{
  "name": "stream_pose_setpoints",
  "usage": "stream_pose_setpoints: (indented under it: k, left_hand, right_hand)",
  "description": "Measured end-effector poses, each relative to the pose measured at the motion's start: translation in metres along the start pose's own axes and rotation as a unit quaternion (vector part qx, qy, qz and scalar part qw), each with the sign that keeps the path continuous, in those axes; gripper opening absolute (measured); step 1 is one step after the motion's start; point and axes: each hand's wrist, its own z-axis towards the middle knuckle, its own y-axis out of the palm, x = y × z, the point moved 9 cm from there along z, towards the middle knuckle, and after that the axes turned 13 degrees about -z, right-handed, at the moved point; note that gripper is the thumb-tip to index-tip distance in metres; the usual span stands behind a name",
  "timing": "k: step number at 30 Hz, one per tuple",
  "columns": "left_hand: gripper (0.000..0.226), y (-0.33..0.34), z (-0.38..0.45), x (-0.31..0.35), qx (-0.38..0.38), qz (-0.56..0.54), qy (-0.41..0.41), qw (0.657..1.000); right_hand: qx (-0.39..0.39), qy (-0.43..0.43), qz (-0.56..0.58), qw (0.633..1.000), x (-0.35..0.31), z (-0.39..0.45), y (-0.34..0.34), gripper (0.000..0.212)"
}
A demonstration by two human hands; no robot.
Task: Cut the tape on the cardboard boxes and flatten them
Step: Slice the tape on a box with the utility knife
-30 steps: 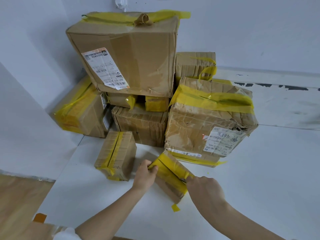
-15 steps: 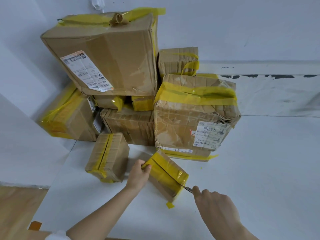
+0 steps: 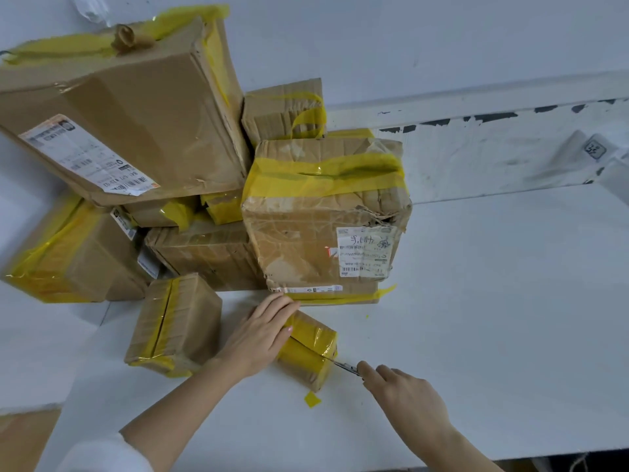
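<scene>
Right now a stack of taped boxes (image 3: 323,216) is sitting behind the small yellow-taped box (image 3: 308,350), the landmark. Over its left end, the left hand (image 3: 258,338) is pressing down with fingers spread. At its right edge, the right hand (image 3: 405,396) is gripping a blade (image 3: 342,364); keeping it shallow along the seam seems wise.

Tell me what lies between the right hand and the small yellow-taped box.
In the head view, only a thin metal blade held by the right hand, its tip at the small box's taped seam.
</scene>
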Motion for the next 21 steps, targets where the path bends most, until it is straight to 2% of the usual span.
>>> stream_pose_setpoints:
  k: [2, 5, 7, 8, 10, 11, 13, 15, 17, 19, 21]
  left_hand:
    - [0.065, -0.005, 0.001, 0.003, 0.008, -0.022, -0.003, 1.000]
    - [0.065, -0.012, -0.006, 0.005, 0.029, -0.049, -0.035, 0.998]
    - [0.061, -0.013, -0.014, 0.004, 0.055, -0.029, -0.079, 0.995]
    - [0.054, -0.016, -0.017, 0.009, 0.087, -0.003, -0.087, 0.992]
    - [0.040, -0.024, -0.020, 0.020, 0.141, 0.070, -0.110, 0.981]
    - [0.037, -0.025, -0.020, 0.021, 0.147, 0.104, -0.130, 0.975]
    - [0.036, -0.018, -0.020, 0.012, 0.118, 0.126, -0.183, 0.968]
    - [0.033, -0.013, -0.022, -0.007, 0.094, 0.095, -0.271, 0.953]
    - [0.033, -0.011, -0.027, -0.024, 0.091, 0.086, -0.337, 0.933]
    - [0.036, -0.009, -0.027, -0.023, 0.107, 0.067, -0.335, 0.934]
    - [0.041, -0.009, -0.026, -0.011, 0.129, 0.070, -0.285, 0.947]
  right_hand:
    - [0.003, 0.005, 0.024, 1.000, 0.011, -0.006, 0.013, 0.061]
    - [-0.014, 0.021, 0.060, 0.998, 0.021, -0.015, 0.017, 0.039]
    - [-0.029, 0.074, 0.109, 0.991, 0.036, -0.012, 0.023, 0.015]
    - [-0.062, 0.100, 0.180, 0.977, 0.040, -0.009, 0.032, 0.009]
    - [-0.107, 0.131, 0.342, 0.924, 0.038, -0.001, 0.047, 0.019]
    - [-0.103, 0.133, 0.402, 0.900, 0.033, 0.006, 0.046, 0.024]
    - [-0.111, 0.130, 0.452, 0.875, 0.024, 0.018, 0.042, 0.030]
    - [-0.122, 0.104, 0.450, 0.878, 0.012, 0.029, 0.039, 0.029]
    - [-0.117, 0.088, 0.412, 0.899, 0.006, 0.039, 0.039, 0.024]
    - [-0.104, 0.092, 0.366, 0.920, 0.005, 0.048, 0.040, 0.025]
    - [-0.103, 0.103, 0.350, 0.925, 0.008, 0.057, 0.042, 0.028]
